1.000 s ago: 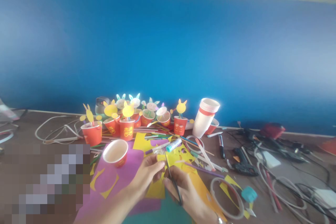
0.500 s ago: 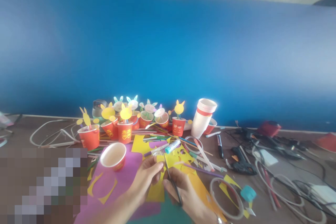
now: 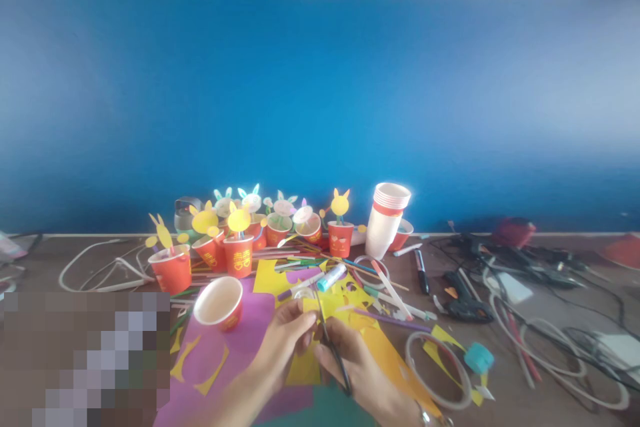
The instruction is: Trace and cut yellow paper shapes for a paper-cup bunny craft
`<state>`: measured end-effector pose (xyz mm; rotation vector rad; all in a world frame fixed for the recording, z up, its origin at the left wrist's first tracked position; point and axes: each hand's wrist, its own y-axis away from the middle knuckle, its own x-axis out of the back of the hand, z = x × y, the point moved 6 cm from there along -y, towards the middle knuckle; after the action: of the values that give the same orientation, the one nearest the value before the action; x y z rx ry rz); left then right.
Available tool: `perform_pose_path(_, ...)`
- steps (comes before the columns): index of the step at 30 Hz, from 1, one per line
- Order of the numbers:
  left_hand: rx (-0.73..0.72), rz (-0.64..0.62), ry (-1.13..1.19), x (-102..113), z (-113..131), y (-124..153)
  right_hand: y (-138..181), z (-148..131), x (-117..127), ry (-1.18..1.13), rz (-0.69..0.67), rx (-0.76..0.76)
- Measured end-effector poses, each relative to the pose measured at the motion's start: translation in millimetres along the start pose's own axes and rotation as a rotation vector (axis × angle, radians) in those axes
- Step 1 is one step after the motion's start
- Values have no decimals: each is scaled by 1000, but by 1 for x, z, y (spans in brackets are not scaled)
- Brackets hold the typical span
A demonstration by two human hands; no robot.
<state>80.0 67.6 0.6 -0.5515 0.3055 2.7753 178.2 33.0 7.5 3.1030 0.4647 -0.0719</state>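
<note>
My left hand [image 3: 289, 333] pinches a small piece of yellow paper [image 3: 311, 305] between thumb and fingers. Close beside it, my right hand [image 3: 350, 350] grips black-handled scissors [image 3: 341, 368], blades pointing away from me and up against the paper. Whether the blades are parted is too blurred to tell. Beneath both hands lie a purple sheet [image 3: 253, 333], more yellow paper [image 3: 304, 368] and a green sheet [image 3: 330, 407]. An open paper cup [image 3: 219, 303] stands on the purple sheet, left of my left hand.
Several red cups with paper rabbit figures [image 3: 239, 257] line the back, beside a stack of white cups [image 3: 384, 223]. To the right are a marker [image 3: 421, 270], a glue gun [image 3: 465, 300], a tape ring [image 3: 437, 370] and tangled cables [image 3: 550, 360]. A blue panel [image 3: 320, 93] rises behind.
The yellow piece in my left hand now shows more clearly, raised against the scissor blades. Both hands stay close together, and the view has shifted slightly.
</note>
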Motion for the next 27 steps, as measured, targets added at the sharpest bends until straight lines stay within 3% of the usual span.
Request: perform_pose_path(27,11,15,-5,3,-3,0,-1,4,1,8,-7,8)
